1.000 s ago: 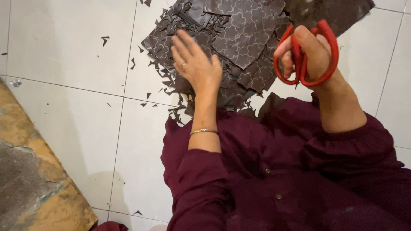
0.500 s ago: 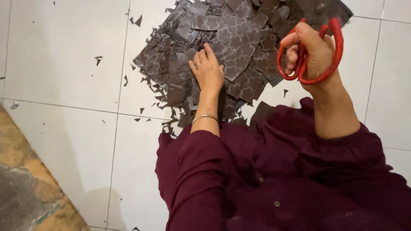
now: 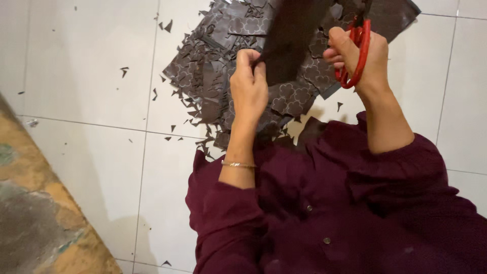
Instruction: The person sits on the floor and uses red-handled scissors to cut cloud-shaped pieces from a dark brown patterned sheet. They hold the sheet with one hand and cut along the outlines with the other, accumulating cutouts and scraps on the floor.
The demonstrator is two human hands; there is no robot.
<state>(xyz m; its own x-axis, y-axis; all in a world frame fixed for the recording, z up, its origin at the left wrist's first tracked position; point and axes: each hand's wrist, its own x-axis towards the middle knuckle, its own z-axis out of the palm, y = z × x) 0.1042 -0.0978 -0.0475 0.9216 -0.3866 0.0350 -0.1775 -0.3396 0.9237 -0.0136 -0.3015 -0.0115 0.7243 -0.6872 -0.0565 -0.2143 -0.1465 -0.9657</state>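
Left hand (image 3: 249, 86) pinches a dark sheet (image 3: 291, 40) tight; right hand (image 3: 357, 53) is closed through red scissors (image 3: 355, 56), above the scrap pile (image 3: 223, 76).

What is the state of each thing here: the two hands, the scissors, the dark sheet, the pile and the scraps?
Left hand: shut, pinching the dark sheet.
Right hand: shut, fingers through the scissors' handles.
Scissors: held up, red handles close together, blades hidden.
Dark sheet: lifted, blurred.
Pile: lying flat on the floor, overlapping.
Scraps: scattered loose on the tiles.
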